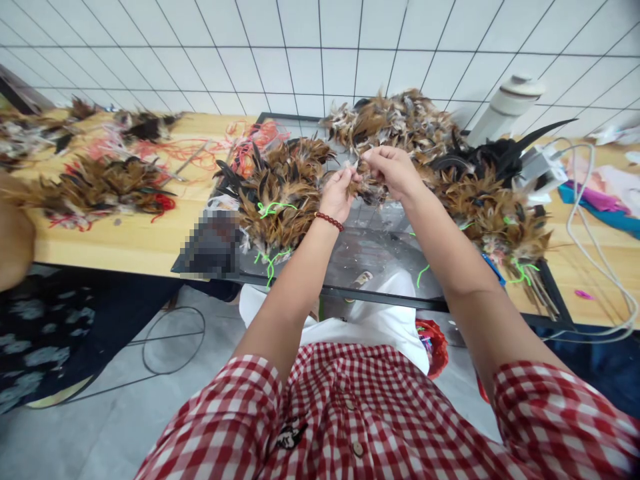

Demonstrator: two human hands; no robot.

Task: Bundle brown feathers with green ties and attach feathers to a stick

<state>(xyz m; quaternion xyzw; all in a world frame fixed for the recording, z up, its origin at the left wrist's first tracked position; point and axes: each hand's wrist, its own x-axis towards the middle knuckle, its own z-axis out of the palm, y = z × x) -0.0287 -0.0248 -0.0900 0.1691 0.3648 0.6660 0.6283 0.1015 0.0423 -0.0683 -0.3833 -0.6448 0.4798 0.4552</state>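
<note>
My left hand [338,192], with a dark red bead bracelet [329,221] at its wrist, is closed in a pinch on small brown feathers [371,191] over the middle of the tray. Close beside it, my right hand [394,171] is also closed, its fingertips pressed together at the upper end of these feathers. Exactly what lies between the right fingertips is too small to make out. Left of my hands lies a bundle of brown feathers [287,187] tied with bright green string [273,208]. Behind them rises a larger heap of loose feathers [400,123].
A black-edged glass tray [345,257] sits on the wooden table [120,250]. More feather bundles [500,213] lie to the right, near a white cable [593,257] and a pale thermos [505,107]. Red string [200,153] is tangled at left, where another person's arm [15,230] reaches in.
</note>
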